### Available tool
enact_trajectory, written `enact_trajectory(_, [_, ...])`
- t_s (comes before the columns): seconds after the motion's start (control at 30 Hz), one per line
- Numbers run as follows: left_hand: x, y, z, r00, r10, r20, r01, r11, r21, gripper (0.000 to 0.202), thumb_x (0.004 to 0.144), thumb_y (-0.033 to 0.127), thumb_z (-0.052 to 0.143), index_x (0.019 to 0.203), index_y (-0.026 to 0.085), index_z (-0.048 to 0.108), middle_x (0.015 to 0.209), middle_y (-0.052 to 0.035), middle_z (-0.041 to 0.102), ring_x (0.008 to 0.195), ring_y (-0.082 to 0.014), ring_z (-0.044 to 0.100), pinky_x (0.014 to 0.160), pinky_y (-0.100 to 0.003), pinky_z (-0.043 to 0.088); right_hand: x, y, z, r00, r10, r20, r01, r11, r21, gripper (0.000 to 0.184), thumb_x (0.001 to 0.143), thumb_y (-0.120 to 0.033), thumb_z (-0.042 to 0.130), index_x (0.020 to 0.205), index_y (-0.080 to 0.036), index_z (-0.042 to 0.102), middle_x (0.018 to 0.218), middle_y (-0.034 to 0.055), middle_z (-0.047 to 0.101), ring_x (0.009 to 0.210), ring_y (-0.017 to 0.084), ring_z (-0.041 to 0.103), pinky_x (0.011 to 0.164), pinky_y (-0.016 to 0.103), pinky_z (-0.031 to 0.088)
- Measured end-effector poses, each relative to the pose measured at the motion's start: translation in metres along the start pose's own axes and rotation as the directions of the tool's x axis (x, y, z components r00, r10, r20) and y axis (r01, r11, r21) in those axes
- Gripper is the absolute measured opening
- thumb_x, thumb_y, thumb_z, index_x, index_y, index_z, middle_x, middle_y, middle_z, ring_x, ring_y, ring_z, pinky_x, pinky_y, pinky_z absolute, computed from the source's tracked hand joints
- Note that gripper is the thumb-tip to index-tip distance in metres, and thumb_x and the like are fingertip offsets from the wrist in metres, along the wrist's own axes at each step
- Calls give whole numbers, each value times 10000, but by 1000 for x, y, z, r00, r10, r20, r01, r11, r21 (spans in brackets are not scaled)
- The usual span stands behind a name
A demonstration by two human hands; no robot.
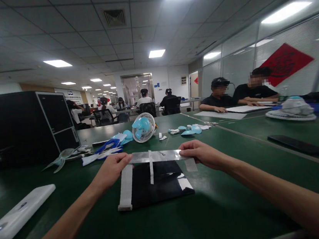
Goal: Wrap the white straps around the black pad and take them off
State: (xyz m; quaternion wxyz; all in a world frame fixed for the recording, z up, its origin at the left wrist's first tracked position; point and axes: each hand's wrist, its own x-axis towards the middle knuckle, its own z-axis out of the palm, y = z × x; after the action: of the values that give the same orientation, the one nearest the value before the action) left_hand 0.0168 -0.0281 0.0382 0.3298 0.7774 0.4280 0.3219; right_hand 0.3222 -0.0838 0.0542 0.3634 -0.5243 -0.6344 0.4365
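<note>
Left hand (112, 169) and right hand (201, 151) pinch my silvery strip (140, 158) mid-frame, ribbon cable (127, 186) looks attached already, what remains I can't tell.

Left forearm (69, 217) and right forearm (260, 179) slim, bare as far as view reaches; left grip (111, 172) and right grip (203, 153) bare also.

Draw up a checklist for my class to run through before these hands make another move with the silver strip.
1. Left-hand grip closed on the silver strip: ok, at its left end.
2. Right-hand grip closed on it: ok, at its right end.
3. Strip straight between the hands: ok, no clear sag.
4. Thin white strip clear of the black panel in view: not ok, it crosses in front.
5. Silver strip's underside undamaged: cannot tell, hidden.
</note>
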Motion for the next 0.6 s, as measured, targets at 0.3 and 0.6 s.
enact_trajectory(0.3, [-6, -5, -7, 846, -182, 502, 232, 972, -39, 415, 677, 569, 626, 705, 157, 582, 575, 40, 537, 464, -73, 456, 447, -200, 351, -7, 9, 1, 959, 161, 234, -127, 980, -152, 233, 759, -360, 605, 784, -128, 612, 639, -27, 497, 536, 63, 396, 476, 202, 266])
enact_trajectory(0.6, [5, -39, 5, 791, -278, 546, 225, 961, 162, 408, 681, 563, 609, 713, 157, 611, 569, 8, 589, 466, -106, 525, 426, -210, 360, 5, 30, 14, 978, 123, 168, -22, 864, -503, 196, 796, -277, 555, 901, -140, 648, 851, 25, 633, 756, 138, 557, 668, 264, 415])
